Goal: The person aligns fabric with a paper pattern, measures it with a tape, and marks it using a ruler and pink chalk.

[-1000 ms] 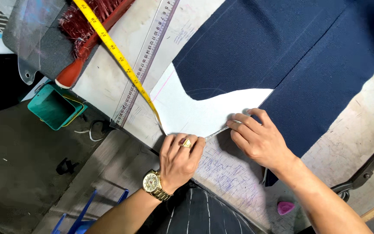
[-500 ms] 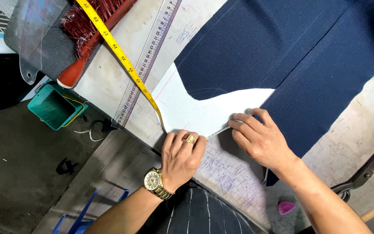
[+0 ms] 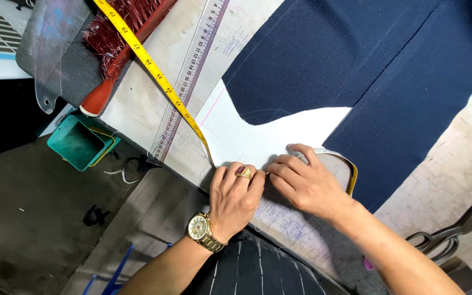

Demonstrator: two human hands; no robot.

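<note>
My left hand (image 3: 235, 198), with a gold watch and a ring, presses the yellow tape measure (image 3: 154, 71) down at the near corner of a white paper pattern (image 3: 258, 136). The tape runs off to the far left. My right hand (image 3: 308, 184) sits just right of the left one, fingertips almost touching it, and holds the tape on edge. From there the tape bends around the pattern's curved lower edge beside the wrist. Navy blue fabric (image 3: 356, 60) with faint chalk lines lies over the pattern and spreads up and right.
A clear ruler (image 3: 192, 71) lies beside the tape. At the top left lie a red-bristled brush (image 3: 117, 41) and a clear curve template (image 3: 50, 49). A teal box (image 3: 77, 143) hangs below the table edge. Black scissors (image 3: 454, 232) lie at the right, and a pink chalk piece (image 3: 367, 265) sits near my right forearm.
My hands have drawn slightly closer together at the pattern's edge. The tape now shows bent around the curve by my right wrist.
</note>
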